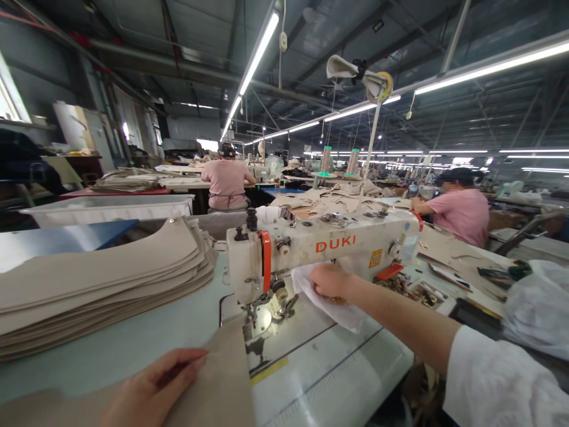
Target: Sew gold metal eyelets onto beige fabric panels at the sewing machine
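Note:
My left hand lies over a beige panel in front of the sewing machine, thumb and forefinger pinched together. A fine pale line shows at the fingertips; I cannot make out what is between them. My right hand reaches under the arm of the white sewing machine, fingers curled down into a white cloth or bag. Small gold-coloured pieces show beneath that hand; whatever its fingers grip is hidden. The panel's far edge lies near the lit needle area.
At the left stands a stack of beige panels, with a white bin behind. A small parts tray sits right of the machine. Two people in pink shirts sit farther off, one ahead, one right.

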Tool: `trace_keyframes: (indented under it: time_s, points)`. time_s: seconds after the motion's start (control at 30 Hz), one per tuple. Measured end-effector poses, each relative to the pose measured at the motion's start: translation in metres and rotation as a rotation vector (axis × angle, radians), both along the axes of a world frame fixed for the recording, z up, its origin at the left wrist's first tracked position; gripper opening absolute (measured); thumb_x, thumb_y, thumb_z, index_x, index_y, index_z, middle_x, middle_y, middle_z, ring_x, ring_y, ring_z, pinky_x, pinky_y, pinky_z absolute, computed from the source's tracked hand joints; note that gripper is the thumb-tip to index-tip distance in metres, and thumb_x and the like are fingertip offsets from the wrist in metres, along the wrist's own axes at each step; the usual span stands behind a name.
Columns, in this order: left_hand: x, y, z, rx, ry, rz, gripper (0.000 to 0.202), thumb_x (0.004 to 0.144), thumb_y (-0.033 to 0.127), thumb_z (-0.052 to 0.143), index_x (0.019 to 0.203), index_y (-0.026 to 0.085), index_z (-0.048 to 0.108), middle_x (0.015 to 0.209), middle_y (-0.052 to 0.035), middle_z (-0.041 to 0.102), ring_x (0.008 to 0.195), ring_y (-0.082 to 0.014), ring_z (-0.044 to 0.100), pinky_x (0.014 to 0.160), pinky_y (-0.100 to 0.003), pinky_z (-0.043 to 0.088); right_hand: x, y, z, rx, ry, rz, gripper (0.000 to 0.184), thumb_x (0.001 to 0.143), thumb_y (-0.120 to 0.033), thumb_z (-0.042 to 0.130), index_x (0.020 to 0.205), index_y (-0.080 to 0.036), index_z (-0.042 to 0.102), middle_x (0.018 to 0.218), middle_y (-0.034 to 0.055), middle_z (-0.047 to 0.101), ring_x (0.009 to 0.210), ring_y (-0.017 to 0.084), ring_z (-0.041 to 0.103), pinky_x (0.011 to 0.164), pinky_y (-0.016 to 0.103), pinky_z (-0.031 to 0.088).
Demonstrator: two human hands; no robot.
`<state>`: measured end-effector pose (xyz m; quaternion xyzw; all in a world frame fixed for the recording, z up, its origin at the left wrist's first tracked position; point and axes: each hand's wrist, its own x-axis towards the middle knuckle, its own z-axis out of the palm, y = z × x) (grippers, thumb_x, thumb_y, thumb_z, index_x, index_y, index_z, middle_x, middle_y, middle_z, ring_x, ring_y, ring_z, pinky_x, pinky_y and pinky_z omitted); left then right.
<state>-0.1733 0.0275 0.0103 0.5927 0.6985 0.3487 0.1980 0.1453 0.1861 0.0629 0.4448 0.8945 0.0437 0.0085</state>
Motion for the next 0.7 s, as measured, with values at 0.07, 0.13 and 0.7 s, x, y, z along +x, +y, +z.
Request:
trace_keyframes:
  time_s: [0.07, 0.13, 0.7]
  points:
    - [0.001, -0.001, 0.002, -0.021, 0.000, -0.009, 0.028, 0.063, 0.047, 0.056, 0.074, 0.030, 0.074, 0.073, 0.0039, 0.075, 0.070, -0.0210, 0.070, 0.061, -0.021, 0.053, 0.003, -0.003, 0.001, 0.009, -0.029, -0.024, 0.018, 0.088, -0.027, 0.059, 0.096, -0.013, 0.064, 0.101, 0.0080, 0.065, 0.090, 0.021, 0.062, 0.079, 0.037, 0.050]
    - [0.001, -0.001, 0.002, -0.036, 0.008, -0.020, 0.030, 0.063, 0.048, 0.055, 0.076, 0.030, 0.074, 0.074, 0.0039, 0.075, 0.071, -0.0207, 0.070, 0.062, -0.021, 0.053, 0.005, -0.005, 0.003, 0.019, -0.026, -0.047, 0.011, 0.082, -0.019, 0.062, 0.086, -0.011, 0.068, 0.093, 0.0112, 0.068, 0.087, 0.024, 0.063, 0.077, 0.034, 0.049]
    - [-0.010, 0.002, -0.015, 0.041, 0.052, -0.005, 0.025, 0.066, 0.046, 0.059, 0.076, 0.029, 0.073, 0.068, 0.0052, 0.074, 0.061, -0.0180, 0.067, 0.059, -0.017, 0.052, 0.010, 0.005, -0.002, -0.043, 0.105, -0.091, 0.029, 0.091, -0.031, 0.054, 0.116, -0.016, 0.055, 0.116, 0.0084, 0.057, 0.097, 0.021, 0.059, 0.081, 0.041, 0.051]
